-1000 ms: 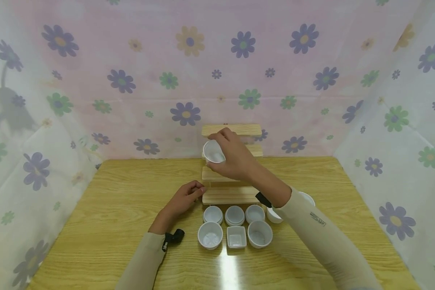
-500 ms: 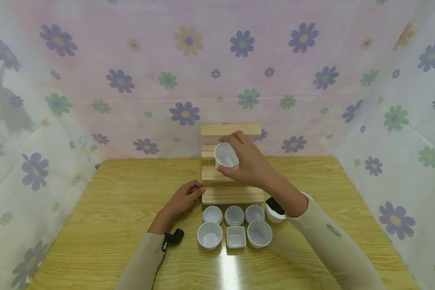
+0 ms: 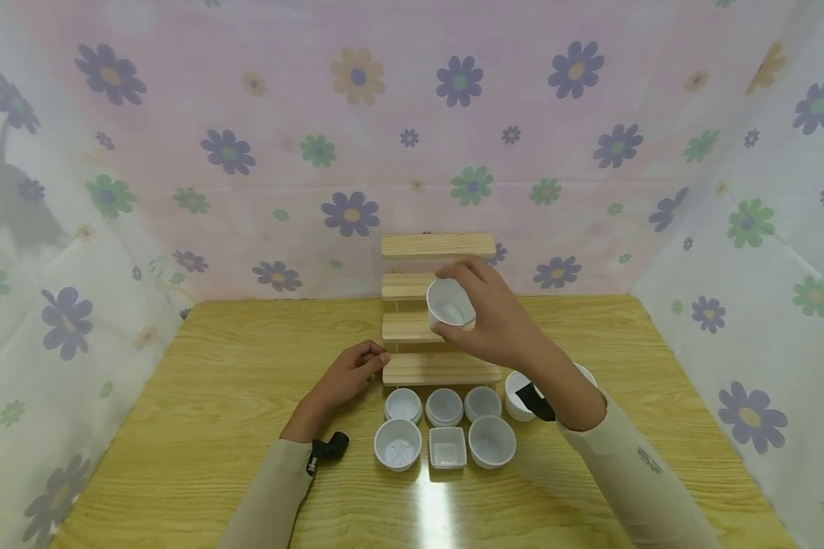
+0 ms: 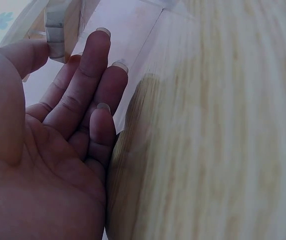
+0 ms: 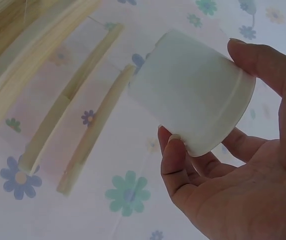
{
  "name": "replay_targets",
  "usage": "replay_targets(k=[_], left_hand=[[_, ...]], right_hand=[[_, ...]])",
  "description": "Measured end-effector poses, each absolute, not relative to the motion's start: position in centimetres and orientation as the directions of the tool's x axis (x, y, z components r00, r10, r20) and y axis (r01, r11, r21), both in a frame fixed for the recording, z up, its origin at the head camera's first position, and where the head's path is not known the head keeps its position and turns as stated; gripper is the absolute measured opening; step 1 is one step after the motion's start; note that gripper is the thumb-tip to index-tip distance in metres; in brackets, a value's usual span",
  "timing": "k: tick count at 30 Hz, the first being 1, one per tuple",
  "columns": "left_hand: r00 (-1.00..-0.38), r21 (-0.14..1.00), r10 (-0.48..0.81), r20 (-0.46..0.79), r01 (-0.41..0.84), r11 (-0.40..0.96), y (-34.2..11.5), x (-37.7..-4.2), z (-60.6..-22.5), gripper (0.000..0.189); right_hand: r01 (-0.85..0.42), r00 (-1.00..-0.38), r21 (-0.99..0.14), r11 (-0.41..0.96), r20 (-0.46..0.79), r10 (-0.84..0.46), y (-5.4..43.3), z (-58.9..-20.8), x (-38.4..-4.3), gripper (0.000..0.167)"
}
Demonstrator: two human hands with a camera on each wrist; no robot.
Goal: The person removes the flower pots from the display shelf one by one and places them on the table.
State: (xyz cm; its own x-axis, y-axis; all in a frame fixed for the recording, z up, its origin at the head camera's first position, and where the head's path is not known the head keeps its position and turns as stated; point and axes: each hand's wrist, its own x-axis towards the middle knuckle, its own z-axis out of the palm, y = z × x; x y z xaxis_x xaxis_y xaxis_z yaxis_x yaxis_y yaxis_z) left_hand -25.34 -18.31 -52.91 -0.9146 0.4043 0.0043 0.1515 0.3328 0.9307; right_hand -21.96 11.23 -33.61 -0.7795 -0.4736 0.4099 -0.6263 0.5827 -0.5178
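Note:
My right hand (image 3: 490, 313) grips a round white pot (image 3: 447, 303) by its rim, thumb on one side and fingers on the other. It is held in front of the upper planks of a wooden step stand (image 3: 441, 369); in the right wrist view the white pot (image 5: 190, 92) has smooth, plain sides and touches no plank. My left hand (image 3: 346, 375) is at the left end of the stand's lowest plank. In the left wrist view, thumb and index finger pinch that plank end (image 4: 57, 30), while the other fingers of the left hand (image 4: 68, 115) lie loosely bent.
Before the stand are two rows of small white pots: round ones (image 3: 444, 408), wider ones (image 3: 492, 442) and a square one (image 3: 447, 447). More white pots (image 3: 517, 404) stand at the right, partly hidden by my right forearm. Flowered cloth (image 3: 281, 252) hangs behind the wooden table (image 3: 199, 427).
My right hand has moved the white pot to the right and slightly down across the stand's planks. My left hand stays at the stand's left end.

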Motion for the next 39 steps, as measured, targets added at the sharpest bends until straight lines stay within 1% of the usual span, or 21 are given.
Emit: replay_targets(k=[5,11,14,20,26,33,39], left_hand=[[-0.913,0.928,0.407,0.003,0.154,0.339,-18.3,-25.3,-52.7,0.026],[-0.915,0.931,0.404,-0.005,0.144,0.337,-18.3,-25.3,-52.5,0.025],[-0.911,0.930,0.412,0.004,0.154,0.333,-18.2,-25.2,-52.5,0.026],[-0.910,0.930,0.414,0.012,0.163,0.330,-18.2,-25.4,-52.7,0.025],[-0.914,0.930,0.405,0.017,0.163,0.331,-18.3,-25.3,-52.6,0.026],[-0.914,0.927,0.405,-0.006,0.147,0.346,-18.4,-25.2,-52.6,0.024],[-0.911,0.927,0.413,0.001,0.156,0.342,-18.4,-25.2,-52.6,0.024]], right_hand=[[-0.639,-0.769,-0.512,0.574,0.437,-0.467,12.0,-33.8,-21.1,0.062],[-0.649,-0.760,-0.507,0.567,0.465,-0.453,12.8,-33.7,-20.3,0.063],[-0.639,-0.769,-0.518,0.569,0.460,-0.444,13.2,-34.0,-19.9,0.063],[-0.591,-0.806,-0.550,0.589,0.436,-0.401,14.5,-34.3,-19.0,0.065],[-0.555,-0.829,-0.554,0.621,0.431,-0.357,15.6,-34.8,-18.5,0.065],[-0.543,-0.831,-0.530,0.651,0.451,-0.326,16.4,-35.7,-17.7,0.065],[-0.545,-0.823,-0.515,0.662,0.478,-0.306,17.2,-36.6,-17.4,0.066]])
